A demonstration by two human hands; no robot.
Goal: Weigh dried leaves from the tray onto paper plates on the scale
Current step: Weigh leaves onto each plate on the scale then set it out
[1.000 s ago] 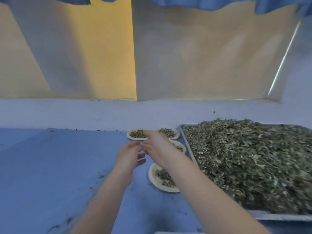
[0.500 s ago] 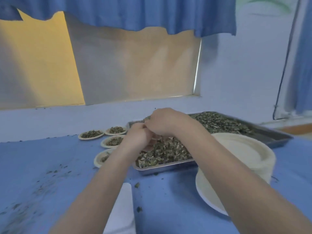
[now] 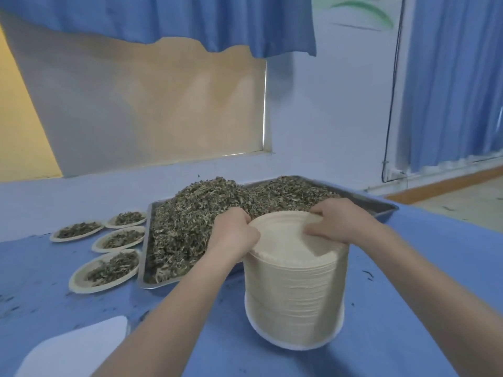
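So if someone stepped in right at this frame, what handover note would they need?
Left hand and right hand both pinch the rim of the top plate on the tall stack of paper plates, apparently peeling one off.
The tray behind is heaped with dried leaves.
Done: four filled plates left of the tray.
Left: free a plate, weigh out more leaves. No scale is clearly visible.

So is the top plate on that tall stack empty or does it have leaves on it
Empty. The top plate shows a bare cream surface, with the left hand and right hand gripping its rim.
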